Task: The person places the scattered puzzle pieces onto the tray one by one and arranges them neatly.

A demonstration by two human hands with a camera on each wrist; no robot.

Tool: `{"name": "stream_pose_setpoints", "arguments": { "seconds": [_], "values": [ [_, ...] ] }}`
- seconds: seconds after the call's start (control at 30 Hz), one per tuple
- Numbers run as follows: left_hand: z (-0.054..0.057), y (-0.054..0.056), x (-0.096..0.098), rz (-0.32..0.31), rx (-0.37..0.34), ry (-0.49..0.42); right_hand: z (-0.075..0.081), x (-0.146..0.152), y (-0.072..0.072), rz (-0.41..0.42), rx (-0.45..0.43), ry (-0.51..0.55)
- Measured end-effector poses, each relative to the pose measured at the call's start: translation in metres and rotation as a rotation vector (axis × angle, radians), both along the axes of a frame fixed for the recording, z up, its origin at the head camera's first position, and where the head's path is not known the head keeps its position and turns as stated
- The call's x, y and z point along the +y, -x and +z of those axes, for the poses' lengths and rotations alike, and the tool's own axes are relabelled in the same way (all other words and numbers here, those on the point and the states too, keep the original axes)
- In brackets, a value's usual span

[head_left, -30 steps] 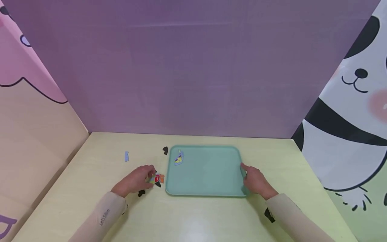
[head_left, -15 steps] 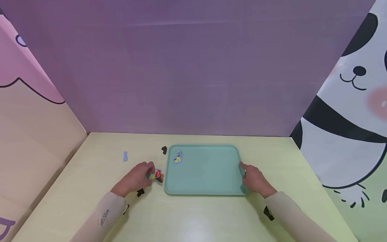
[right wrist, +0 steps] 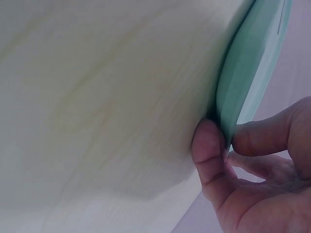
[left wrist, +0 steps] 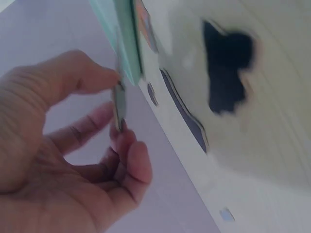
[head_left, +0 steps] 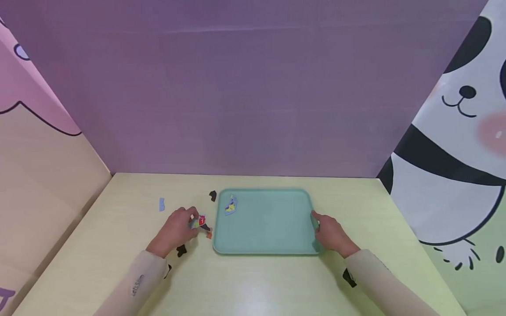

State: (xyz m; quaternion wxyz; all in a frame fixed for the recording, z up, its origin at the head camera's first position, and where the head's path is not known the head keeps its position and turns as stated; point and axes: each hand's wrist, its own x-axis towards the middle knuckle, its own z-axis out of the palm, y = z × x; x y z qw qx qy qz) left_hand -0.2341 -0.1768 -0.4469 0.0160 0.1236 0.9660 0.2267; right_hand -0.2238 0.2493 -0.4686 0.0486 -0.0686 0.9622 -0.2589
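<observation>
In the head view my left hand (head_left: 175, 230) pinches a flat, colourful jigsaw-like piece (head_left: 202, 220), red and green on its face, just left of the tray. Seen edge-on in the left wrist view, the held piece (left wrist: 119, 104) stands between thumb and fingertips, above the table. An orange piece (head_left: 209, 234) lies below it by the tray's left side. My right hand (head_left: 334, 235) grips the right rim of the pale green tray (head_left: 265, 228), thumb on top and a finger under the edge. A blue and yellow piece (head_left: 231, 205) lies in the tray's upper left.
Around the left hand lie a dark piece (head_left: 181, 250) near the wrist, a black piece (head_left: 213, 195) by the tray's back left corner and a light blue piece (head_left: 161, 204) farther left. A purple wall (head_left: 253, 109) rises behind the table (head_left: 257, 285).
The left hand has raised the colourful piece and turned it, baring the orange piece below. The right hand keeps its grip on the tray. The whole head view has shifted slightly.
</observation>
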Motion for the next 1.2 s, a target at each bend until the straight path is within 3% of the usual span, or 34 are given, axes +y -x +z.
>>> {"name": "stream_pose_setpoints", "arguments": {
  "seconds": [0.1, 0.23, 0.37, 0.67, 0.87, 1.2],
  "values": [
    [0.000, -0.001, -0.009, 0.029, 0.018, 0.026, 0.001, -0.001, -0.001, 0.005, 0.002, -0.001],
    [-0.002, -0.003, -0.016, 0.001, 0.041, 0.032, 0.002, -0.002, -0.002, 0.017, 0.011, 0.002],
    [-0.005, -0.004, -0.016, -0.028, 0.038, 0.009, 0.002, -0.002, -0.002, 0.020, 0.015, 0.002],
    [-0.007, -0.004, -0.011, -0.003, 0.030, -0.046, 0.000, -0.002, -0.002, 0.016, 0.007, 0.007],
    [-0.008, -0.006, 0.008, -0.051, 0.067, -0.088, 0.001, -0.001, -0.001, 0.010, 0.008, 0.003],
    [-0.015, 0.003, 0.058, -0.124, 0.074, -0.056, 0.002, -0.003, 0.000, 0.002, 0.008, 0.029]
  ]
}}
